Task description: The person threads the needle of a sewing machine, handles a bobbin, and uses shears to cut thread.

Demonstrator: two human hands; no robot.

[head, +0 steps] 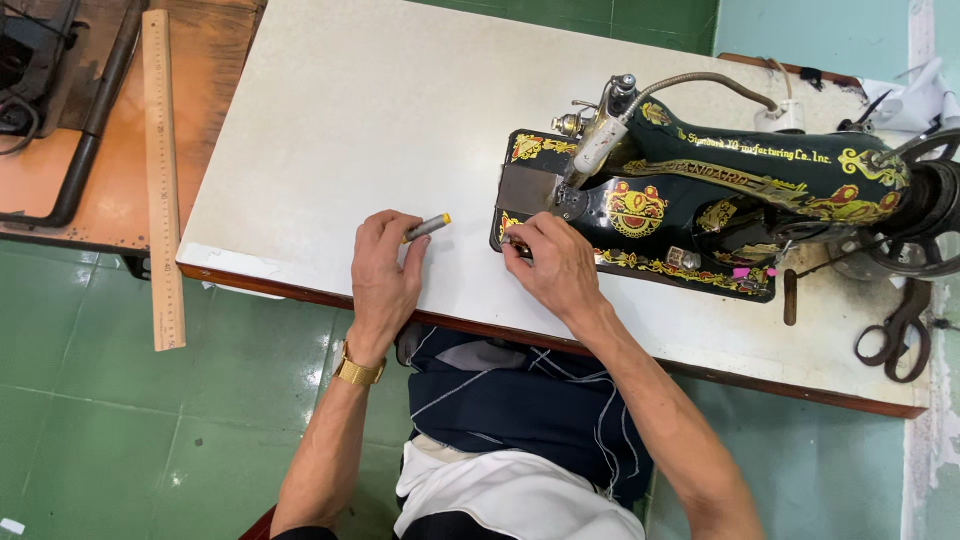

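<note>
My left hand (385, 265) rests on the white table top (340, 120) and holds a small grey stick with a yellow tip (428, 226), pointing right. My right hand (552, 265) lies at the near left corner of the black sewing machine (700, 195) with gold and red ornament. Its fingertips pinch a small metal part at the edge of the machine's base, just below the silver slide plate (527, 189). A gold watch (357, 372) sits on my left wrist. Dark blue cloth with white stitched lines (520, 400) lies on my lap below the table edge.
A long wooden ruler (163, 170) lies across a brown table at the left. Large black scissors (898, 335) rest at the table's right end. A flexible lamp neck (700, 80) arches over the machine. Green tiled floor lies below.
</note>
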